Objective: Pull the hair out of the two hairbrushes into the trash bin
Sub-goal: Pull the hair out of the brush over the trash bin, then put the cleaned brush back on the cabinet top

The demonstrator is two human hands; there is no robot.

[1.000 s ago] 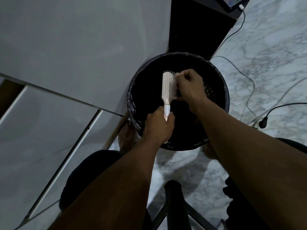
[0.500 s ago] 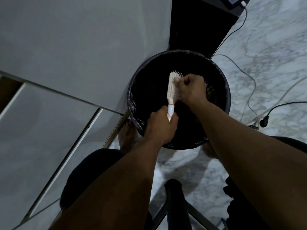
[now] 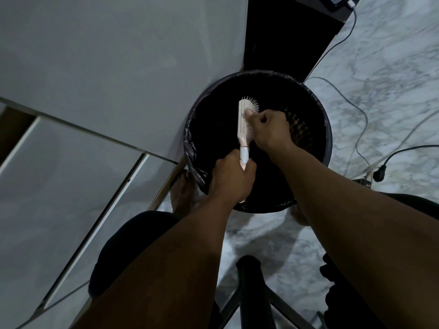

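A pale pink and white hairbrush (image 3: pixel 243 119) stands nearly upright over the black trash bin (image 3: pixel 325 143), which is lined with a dark bag. My left hand (image 3: pixel 231 179) grips the brush's handle at the bin's near side. My right hand (image 3: pixel 269 129) is closed against the bristle side of the brush head, with the thumb pressed on the bristles. Any hair between the fingers is too dark to make out. Only one hairbrush is in view.
White cabinet fronts (image 3: pixel 107 79) fill the left. A dark cabinet (image 3: pixel 285 32) stands behind the bin. Cables (image 3: pixel 351 103) and a black plug (image 3: pixel 379 175) lie on the marble floor at the right. My bare feet (image 3: pixel 183 195) flank the bin; a black stool frame (image 3: pixel 249 281) is below.
The brush has shifted slightly right and tilted. My right hand has slid down along the bristles, from the upper part of the head to its middle and lower part. My left hand keeps its grip.
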